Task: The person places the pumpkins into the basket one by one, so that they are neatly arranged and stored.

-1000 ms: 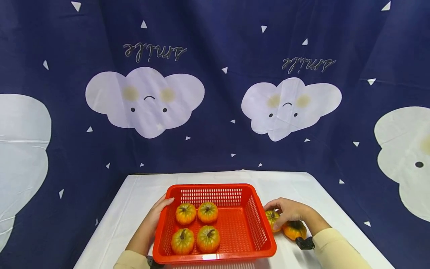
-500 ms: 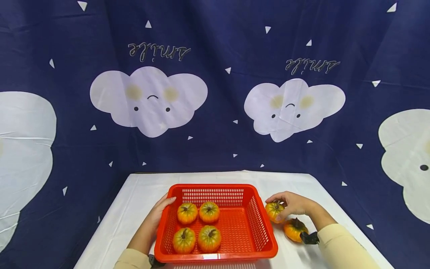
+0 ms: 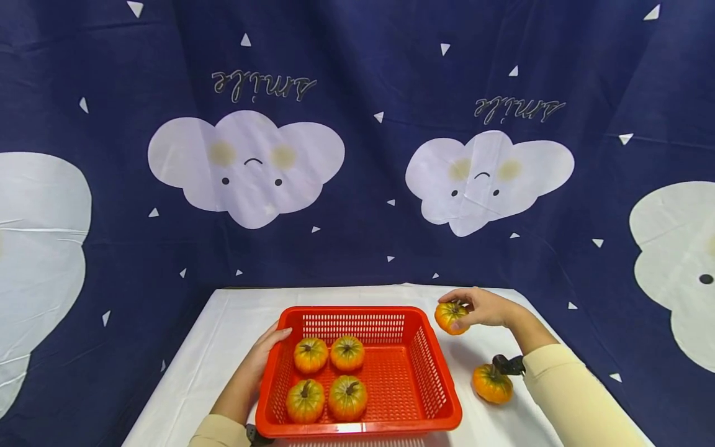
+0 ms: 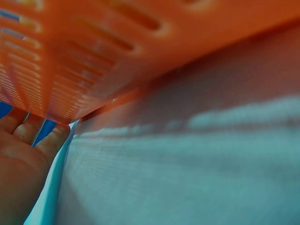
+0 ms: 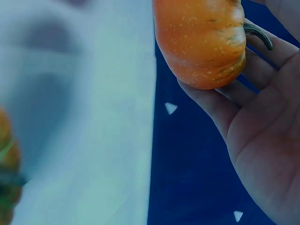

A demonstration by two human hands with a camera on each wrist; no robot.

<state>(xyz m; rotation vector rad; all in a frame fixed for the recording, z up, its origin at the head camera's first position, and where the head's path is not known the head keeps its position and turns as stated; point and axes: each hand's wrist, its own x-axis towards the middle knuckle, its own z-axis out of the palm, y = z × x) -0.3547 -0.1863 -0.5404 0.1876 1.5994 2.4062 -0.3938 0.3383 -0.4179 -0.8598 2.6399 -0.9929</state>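
Note:
In the head view my right hand point(image 3: 485, 308) grips a small orange pumpkin point(image 3: 449, 318) from above, off the table to the right of the red basket. The right wrist view shows the same pumpkin point(image 5: 199, 44) between fingers and thumb, its curved green stem pointing toward the palm. My left hand point(image 3: 267, 349) holds the left rim of the red plastic basket point(image 3: 395, 379), thumb over the edge; its fingers point(image 4: 55, 139) lie against the outer wall in the left wrist view. Several small pumpkins point(image 3: 347, 398) sit in the basket's left half.
Another pumpkin point(image 3: 493, 386) lies on the white-covered table point(image 3: 475, 354), right of the basket and close by my right wrist strap point(image 3: 508, 365). A dark blue curtain point(image 3: 357, 261) with clouds and small triangles hangs behind and around the table.
My right hand has raised the pumpkin from beside the basket's right wall and carried it toward the back, away from the other pumpkin. The left hand and basket look unchanged.

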